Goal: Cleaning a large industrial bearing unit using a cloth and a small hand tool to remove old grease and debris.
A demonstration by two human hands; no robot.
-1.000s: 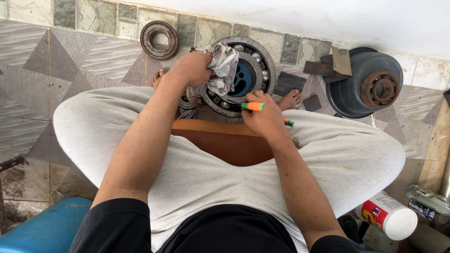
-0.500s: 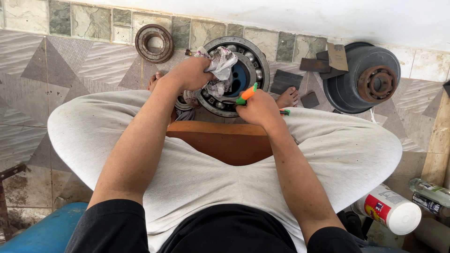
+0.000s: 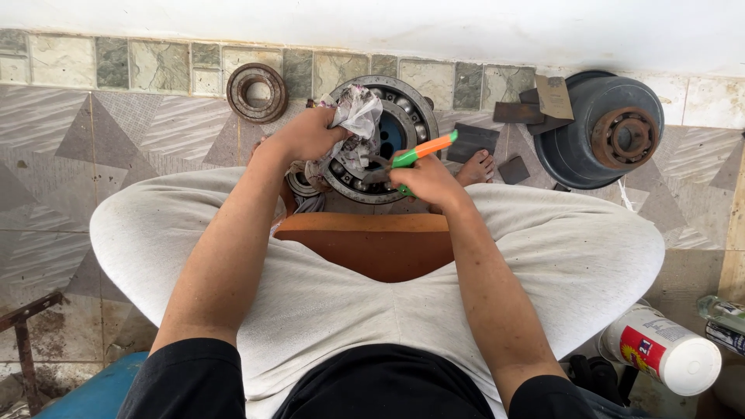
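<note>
I see one large ball bearing (image 3: 388, 140) on the far floor between my knees. My left hand (image 3: 306, 136) clenches one rag (image 3: 355, 124) against it; my right hand (image 3: 423, 178) fingers pinch one orange-green tool (image 3: 423, 149). One smaller ring (image 3: 257, 92) lies far left.

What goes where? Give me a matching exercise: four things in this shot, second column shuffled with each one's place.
Things:
1. crumpled rag
2. orange-and-green-handled tool
3. small rusty ring
4. white canister with a red label

Places:
A. on the tiled floor by the wall, left of the large bearing
B. in the left hand, pressed on the large bearing
C. lying on its side at the lower right
D. in the right hand

Pairs: 1-B, 2-D, 3-A, 4-C
</note>
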